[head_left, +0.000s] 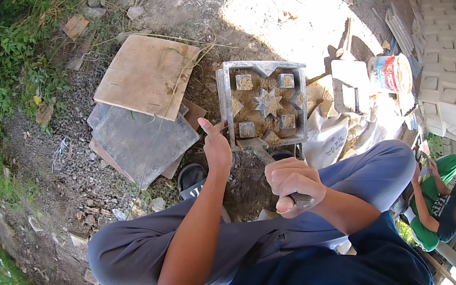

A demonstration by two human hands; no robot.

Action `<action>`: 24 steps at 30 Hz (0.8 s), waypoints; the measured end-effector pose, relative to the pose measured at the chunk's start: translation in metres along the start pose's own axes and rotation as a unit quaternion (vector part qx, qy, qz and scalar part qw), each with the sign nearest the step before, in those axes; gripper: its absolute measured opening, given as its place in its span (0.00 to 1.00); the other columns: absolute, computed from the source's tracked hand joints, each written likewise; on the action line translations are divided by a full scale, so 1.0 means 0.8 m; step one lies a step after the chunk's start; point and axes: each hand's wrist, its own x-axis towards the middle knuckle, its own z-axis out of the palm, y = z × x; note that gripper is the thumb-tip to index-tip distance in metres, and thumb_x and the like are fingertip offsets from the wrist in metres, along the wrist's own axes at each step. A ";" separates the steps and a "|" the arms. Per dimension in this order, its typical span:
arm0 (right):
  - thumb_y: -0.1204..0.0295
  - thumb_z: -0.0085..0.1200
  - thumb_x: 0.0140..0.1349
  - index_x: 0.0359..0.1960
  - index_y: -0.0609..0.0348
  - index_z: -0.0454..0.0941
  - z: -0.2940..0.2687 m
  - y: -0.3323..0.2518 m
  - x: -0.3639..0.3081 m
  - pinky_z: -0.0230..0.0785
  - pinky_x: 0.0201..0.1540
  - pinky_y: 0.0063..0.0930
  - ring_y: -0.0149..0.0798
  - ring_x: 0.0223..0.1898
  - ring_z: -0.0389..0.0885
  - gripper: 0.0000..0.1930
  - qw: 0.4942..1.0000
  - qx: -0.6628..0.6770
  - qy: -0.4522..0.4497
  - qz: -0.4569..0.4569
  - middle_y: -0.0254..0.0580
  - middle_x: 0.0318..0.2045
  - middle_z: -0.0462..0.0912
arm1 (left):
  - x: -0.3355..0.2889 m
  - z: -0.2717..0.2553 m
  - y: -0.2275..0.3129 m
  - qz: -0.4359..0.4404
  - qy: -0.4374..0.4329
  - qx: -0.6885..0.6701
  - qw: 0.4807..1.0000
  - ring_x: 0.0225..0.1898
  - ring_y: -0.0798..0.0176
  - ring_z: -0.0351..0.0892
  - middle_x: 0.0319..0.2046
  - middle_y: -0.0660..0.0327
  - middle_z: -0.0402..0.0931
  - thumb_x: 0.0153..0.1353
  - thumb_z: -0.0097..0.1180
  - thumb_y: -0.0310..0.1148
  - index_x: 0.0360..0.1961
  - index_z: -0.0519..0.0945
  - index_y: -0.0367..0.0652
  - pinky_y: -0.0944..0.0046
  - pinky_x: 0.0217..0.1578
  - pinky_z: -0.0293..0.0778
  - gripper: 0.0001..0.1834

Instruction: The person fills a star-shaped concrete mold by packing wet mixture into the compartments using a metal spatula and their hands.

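Mold | dirt ground | left hand spread beside it | right hand clenched round tool | stacked blocks

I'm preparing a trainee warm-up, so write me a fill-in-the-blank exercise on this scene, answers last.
1. Of the left hand and the right hand, only the ____ one is wrapped around the tool.
2. In the middle of the grey mould sits a piece shaped like a ____.
3. Where the tan board and the grey slab overlap, the ____ is on top.

Missing words: right; star; board.
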 end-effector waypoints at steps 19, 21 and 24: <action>0.79 0.56 0.64 0.21 0.64 0.64 0.002 -0.022 0.021 0.59 0.14 0.29 0.36 0.12 0.62 0.16 0.996 0.019 0.035 -0.074 0.36 0.15 0.64 | 0.002 -0.028 0.002 0.176 -0.071 0.149 0.970 0.39 0.67 0.84 0.39 0.49 0.86 0.65 0.61 0.41 0.55 0.81 0.40 0.66 0.43 0.75 0.21; 0.80 0.55 0.64 0.21 0.64 0.65 -0.010 -0.020 0.026 0.56 0.13 0.28 0.34 0.11 0.61 0.14 0.999 0.001 0.041 -0.033 0.34 0.14 0.64 | 0.006 -0.027 0.013 0.152 -0.105 0.152 0.971 0.41 0.68 0.83 0.42 0.49 0.85 0.64 0.61 0.38 0.57 0.79 0.40 0.66 0.45 0.74 0.22; 0.80 0.54 0.64 0.22 0.64 0.65 -0.016 -0.023 0.019 0.54 0.13 0.27 0.32 0.11 0.59 0.13 0.997 0.011 0.072 -0.031 0.33 0.14 0.64 | 0.003 -0.030 0.020 0.119 -0.137 0.160 0.970 0.45 0.66 0.83 0.47 0.48 0.84 0.62 0.62 0.33 0.59 0.77 0.37 0.65 0.49 0.73 0.24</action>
